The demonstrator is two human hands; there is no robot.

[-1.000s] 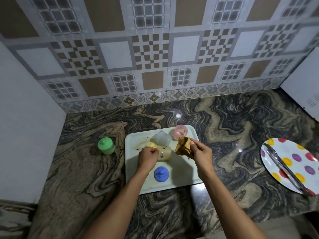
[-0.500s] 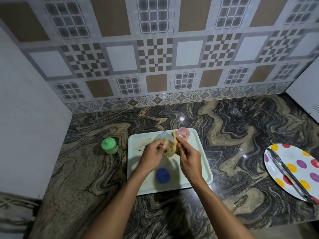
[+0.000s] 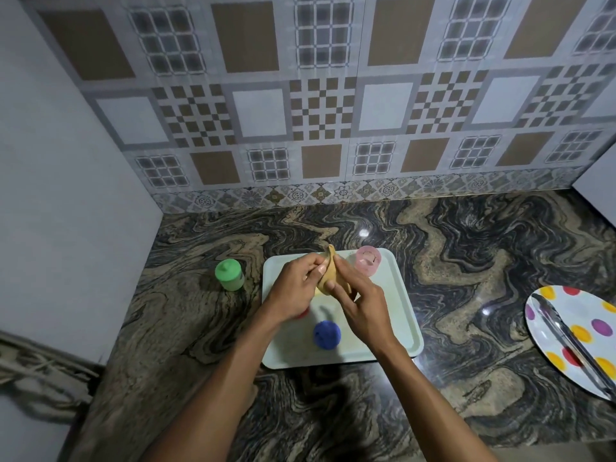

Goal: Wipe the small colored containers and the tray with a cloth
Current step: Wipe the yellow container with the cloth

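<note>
A pale tray (image 3: 398, 295) lies on the marble counter. On it stand a blue container (image 3: 326, 334) near the front and a pink container (image 3: 367, 261) at the back right. A green container (image 3: 229, 274) stands off the tray to its left. Above the tray's middle my two hands meet. My right hand (image 3: 361, 303) presses a yellow-brown cloth (image 3: 330, 273) against a small yellow container (image 3: 318, 290), which my left hand (image 3: 295, 291) grips. That container is mostly hidden by fingers and cloth. A trace of red (image 3: 304, 314) peeks from under my left hand.
A polka-dot plate (image 3: 600, 328) with metal tongs (image 3: 566, 338) sits at the counter's right edge. A plain white wall (image 3: 66, 195) bounds the left, a tiled backsplash (image 3: 333, 128) the rear. A white panel (image 3: 600, 198) stands at the far right.
My hands came together over the tray. The left hand lifted the yellow container and the right hand brought the cloth onto it. The view shifted slightly.
</note>
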